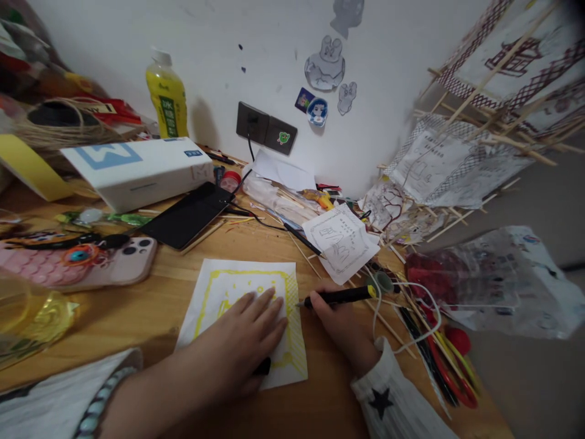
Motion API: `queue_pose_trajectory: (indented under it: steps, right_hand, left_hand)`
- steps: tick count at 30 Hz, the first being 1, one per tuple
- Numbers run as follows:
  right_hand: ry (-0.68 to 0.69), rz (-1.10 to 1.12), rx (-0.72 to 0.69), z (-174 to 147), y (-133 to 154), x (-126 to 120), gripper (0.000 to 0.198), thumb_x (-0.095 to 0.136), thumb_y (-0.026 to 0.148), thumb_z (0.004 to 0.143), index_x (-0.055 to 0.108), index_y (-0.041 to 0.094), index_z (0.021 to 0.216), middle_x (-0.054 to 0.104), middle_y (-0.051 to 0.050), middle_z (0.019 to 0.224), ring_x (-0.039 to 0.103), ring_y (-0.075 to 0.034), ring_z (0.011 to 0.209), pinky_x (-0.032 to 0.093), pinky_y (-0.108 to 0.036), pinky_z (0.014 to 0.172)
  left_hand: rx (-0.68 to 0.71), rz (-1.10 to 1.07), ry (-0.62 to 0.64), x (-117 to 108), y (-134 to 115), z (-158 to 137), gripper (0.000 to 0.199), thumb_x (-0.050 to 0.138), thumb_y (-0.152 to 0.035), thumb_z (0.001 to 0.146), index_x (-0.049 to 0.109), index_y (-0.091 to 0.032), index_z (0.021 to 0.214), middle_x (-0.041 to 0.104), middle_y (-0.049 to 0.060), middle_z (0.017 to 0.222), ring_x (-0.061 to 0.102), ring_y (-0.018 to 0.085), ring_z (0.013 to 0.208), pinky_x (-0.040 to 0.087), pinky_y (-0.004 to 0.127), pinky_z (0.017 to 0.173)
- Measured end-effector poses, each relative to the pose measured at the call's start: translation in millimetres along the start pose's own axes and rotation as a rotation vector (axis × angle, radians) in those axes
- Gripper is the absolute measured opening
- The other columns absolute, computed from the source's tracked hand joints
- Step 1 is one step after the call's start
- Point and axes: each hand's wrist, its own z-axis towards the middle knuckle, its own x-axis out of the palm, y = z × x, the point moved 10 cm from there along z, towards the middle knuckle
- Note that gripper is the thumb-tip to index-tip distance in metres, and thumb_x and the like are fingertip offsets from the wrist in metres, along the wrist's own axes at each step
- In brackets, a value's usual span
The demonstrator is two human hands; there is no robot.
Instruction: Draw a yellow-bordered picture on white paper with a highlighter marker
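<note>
Spread hand on paper, right gripping marker

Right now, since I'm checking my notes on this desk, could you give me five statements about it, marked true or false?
1. The right hand holds a black marker. True.
2. The left hand is raised off the paper. False: the left hand rests on the paper.
3. The marker's rear end is yellow. True.
4. The bottle stands in front of the white box. False: the bottle is behind the white box.
5. A pink-cased phone lies left of the paper. True.
</note>
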Motion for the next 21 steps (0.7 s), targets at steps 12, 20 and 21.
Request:
queue_pose_trajectory:
  steps: [12,20,21]
  right_hand:
    - [0.025,0.003,0.027,-6,2,0,0.020,0.050,0.028,0.079,0.053,0.024,0.059,0.055,0.002,0.054,0.053,-0.017,0.055,0.045,-0.028,0.055]
    - [0.134,0.019,-0.082,-7,21,12,0.021,0.052,0.024,0.079,0.059,0.025,0.059,0.062,0.000,0.060,0.056,-0.018,0.058,0.045,-0.029,0.056]
    - [0.133,0.013,-0.082,-7,21,12,0.021,0.052,0.023,0.079,0.059,0.024,0.059,0.061,0.001,0.059,0.056,-0.018,0.058,0.044,-0.029,0.056]
  left_hand:
    - [-0.031,-0.023,-0.005,-2,3,1,0.070,0.068,-0.048,0.079,0.048,-0.016,0.138,0.036,0.021,0.149,0.028,0.043,0.138,0.029,0.060,0.107]
    - [-0.020,-0.026,0.026,-3,0,1,0.072,0.068,-0.048,0.079,0.047,-0.015,0.139,0.031,0.024,0.150,0.025,0.044,0.138,0.028,0.061,0.107]
    - [-0.021,-0.022,0.044,-3,0,2,0.072,0.068,-0.048,0.080,0.046,-0.015,0.140,0.030,0.024,0.150,0.024,0.044,0.138,0.028,0.061,0.107]
